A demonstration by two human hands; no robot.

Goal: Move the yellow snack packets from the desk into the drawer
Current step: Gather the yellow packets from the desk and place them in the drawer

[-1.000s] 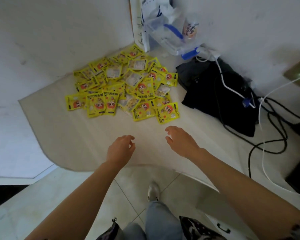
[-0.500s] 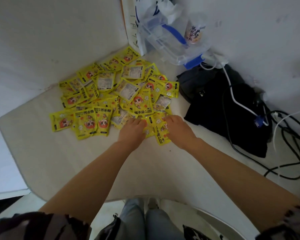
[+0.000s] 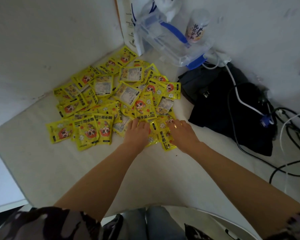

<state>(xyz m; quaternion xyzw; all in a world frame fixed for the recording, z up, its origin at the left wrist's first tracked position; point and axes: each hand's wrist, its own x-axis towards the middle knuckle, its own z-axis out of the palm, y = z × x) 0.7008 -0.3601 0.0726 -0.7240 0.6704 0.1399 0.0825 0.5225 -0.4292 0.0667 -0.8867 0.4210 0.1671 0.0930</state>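
Head view: both hands, left hand (image 3: 137, 131) and right hand (image 3: 181, 133), lie open, palms down, on the near edge of the yellow packet pile (image 3: 114, 101), which spreads away leftward from them.

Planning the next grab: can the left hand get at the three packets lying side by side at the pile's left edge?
Probably yes: the left hand rests just beside those three packets, with nothing lying over them.
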